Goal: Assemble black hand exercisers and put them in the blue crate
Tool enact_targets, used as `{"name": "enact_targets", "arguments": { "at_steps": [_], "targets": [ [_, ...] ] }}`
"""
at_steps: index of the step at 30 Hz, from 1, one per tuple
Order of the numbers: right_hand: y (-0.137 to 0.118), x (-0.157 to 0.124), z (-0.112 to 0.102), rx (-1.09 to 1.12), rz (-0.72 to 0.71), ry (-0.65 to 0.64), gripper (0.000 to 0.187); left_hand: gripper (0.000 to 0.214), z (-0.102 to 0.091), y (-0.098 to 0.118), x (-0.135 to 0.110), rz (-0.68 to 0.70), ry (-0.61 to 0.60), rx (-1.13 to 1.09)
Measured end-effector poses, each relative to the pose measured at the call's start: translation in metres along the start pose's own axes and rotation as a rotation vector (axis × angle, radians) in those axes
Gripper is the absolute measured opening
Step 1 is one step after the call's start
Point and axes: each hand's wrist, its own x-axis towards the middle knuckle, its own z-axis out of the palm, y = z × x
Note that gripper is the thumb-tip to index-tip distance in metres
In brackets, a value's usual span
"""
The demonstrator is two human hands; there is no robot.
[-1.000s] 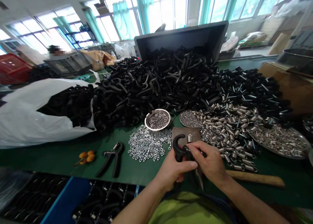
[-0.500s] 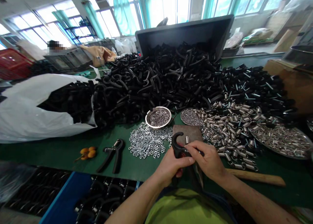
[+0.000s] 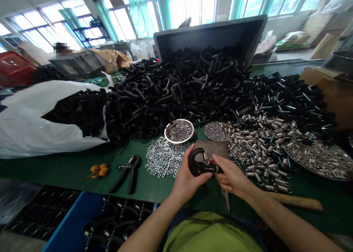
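My left hand (image 3: 182, 179) is closed round the curved end of a black hand grip strengthener (image 3: 201, 168), level above the table edge. A coil spring (image 3: 205, 156) stands at its hooked end. Fingers of my right hand (image 3: 231, 176) close on the strengthener's other end, by its knob. Behind it lies a flat metal block (image 3: 212, 149), partly covered by my hands. Left of my hands, a finished-looking hand grip strengthener (image 3: 127, 174) rests on the green table, beside a heap of small metal nuts (image 3: 162, 158).
Loose springs (image 3: 256, 141) spread to the right, near a tray of pins (image 3: 320, 158) and a wooden handle (image 3: 298, 201). A bowl of small pins (image 3: 179, 131) stands ahead, before a large pile of black handles (image 3: 176, 86). Yellow fruits (image 3: 99, 170) lie left; a blue crate (image 3: 68, 222) sits below.
The strengthener has turned from pointing downward to lying nearly level, its printed side showing. My left hand has shifted round its curved end, and my right fingers have moved to its other end.
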Motion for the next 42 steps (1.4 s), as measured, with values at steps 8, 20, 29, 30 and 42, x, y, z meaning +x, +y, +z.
{"name": "enact_targets", "arguments": {
  "at_steps": [8, 20, 29, 30, 42],
  "targets": [
    [-0.003, -0.003, -0.002, -0.235, -0.302, -0.017, 0.042, 0.088, -0.005, -0.004, -0.001, -0.152, 0.005, -0.073],
    [-0.017, 0.013, 0.012, -0.449, -0.305, -0.062, 0.024, 0.081, -0.003, -0.018, -0.008, -0.011, -0.061, 0.041],
    [-0.023, 0.014, 0.009, -1.068, -0.367, -0.095, 0.031, 0.079, -0.005, -0.025, -0.002, 0.075, -0.173, 0.171],
    [-0.022, 0.017, 0.008, -1.086, -0.353, -0.087, 0.031, 0.079, -0.003, -0.027, 0.001, 0.050, -0.196, 0.152],
    [-0.053, 0.092, -0.017, -1.398, -0.407, -0.071, 0.030, 0.025, -0.027, -0.051, 0.092, 0.275, 0.069, 0.771]
  ]
}}
